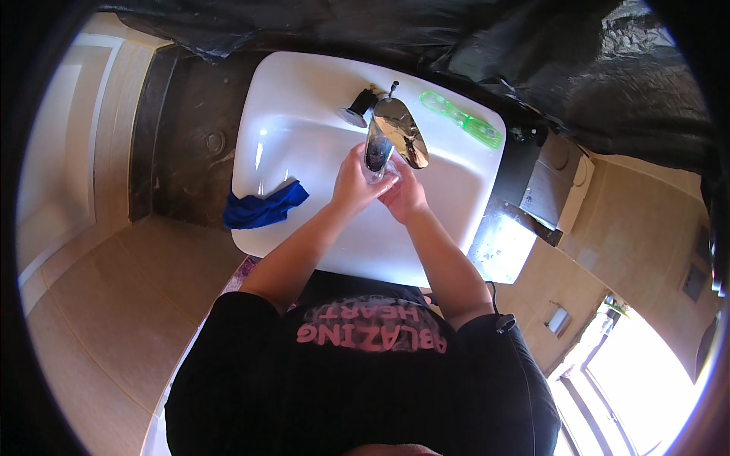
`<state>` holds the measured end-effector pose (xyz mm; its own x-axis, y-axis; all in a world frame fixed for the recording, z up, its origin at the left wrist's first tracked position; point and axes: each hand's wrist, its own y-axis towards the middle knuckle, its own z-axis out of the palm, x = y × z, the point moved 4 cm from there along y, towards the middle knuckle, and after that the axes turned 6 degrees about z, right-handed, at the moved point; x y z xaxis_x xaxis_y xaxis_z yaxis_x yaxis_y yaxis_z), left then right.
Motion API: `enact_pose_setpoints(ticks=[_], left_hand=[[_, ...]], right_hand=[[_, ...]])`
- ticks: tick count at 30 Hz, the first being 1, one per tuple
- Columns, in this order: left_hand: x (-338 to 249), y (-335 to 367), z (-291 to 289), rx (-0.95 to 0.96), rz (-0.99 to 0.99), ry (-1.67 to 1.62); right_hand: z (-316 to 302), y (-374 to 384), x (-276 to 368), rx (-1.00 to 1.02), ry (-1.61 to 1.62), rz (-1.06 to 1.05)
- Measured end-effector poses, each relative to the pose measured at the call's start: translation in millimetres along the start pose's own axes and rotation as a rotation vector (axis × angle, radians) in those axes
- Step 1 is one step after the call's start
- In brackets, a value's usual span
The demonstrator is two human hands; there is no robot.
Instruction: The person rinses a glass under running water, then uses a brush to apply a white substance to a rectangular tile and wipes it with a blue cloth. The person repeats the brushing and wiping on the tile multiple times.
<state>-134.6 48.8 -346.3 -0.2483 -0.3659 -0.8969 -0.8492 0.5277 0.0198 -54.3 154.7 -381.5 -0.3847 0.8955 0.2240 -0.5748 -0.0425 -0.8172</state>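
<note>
Over the white sink basin (449, 220), my left hand (352, 181) and my right hand (406, 191) meet beneath the chrome faucet (401, 129). Both are curled inward around something clear and shiny (378, 176) at the spout's mouth. Whether it is a transparent vessel or running water, I cannot make out. The spout covers part of my left fingers. A dark blue cloth (266, 207) hangs over the sink's left rim, away from my hands.
A green plastic brush-like item (461, 119) lies on the sink's back right ledge. Left of the faucet stands a small black-and-metal fitting (355, 111). Black plastic sheeting (342, 32) drapes behind the sink. A dark box-like object (547, 182) stands to the right, and a bright window (639, 372) is at lower right.
</note>
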Motion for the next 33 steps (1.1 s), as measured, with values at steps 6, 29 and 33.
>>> enact_pose_setpoints(ticks=[6,29,33], left_hand=[[20.0,-11.2,0.4,0.015,-0.217,-0.419],[48.2,-38.4,-33.2,-0.094,-0.483,-0.677],[37.7,-27.0,-36.0,-0.011,-0.24,-0.319]], right_hand=[[5.4,16.4,-17.2,0.048,0.141,0.125],[35.6,44.0,-10.7,-0.056,-0.341,0.095],[52.0,5.9,0.7,-0.055,-0.412,0.21]])
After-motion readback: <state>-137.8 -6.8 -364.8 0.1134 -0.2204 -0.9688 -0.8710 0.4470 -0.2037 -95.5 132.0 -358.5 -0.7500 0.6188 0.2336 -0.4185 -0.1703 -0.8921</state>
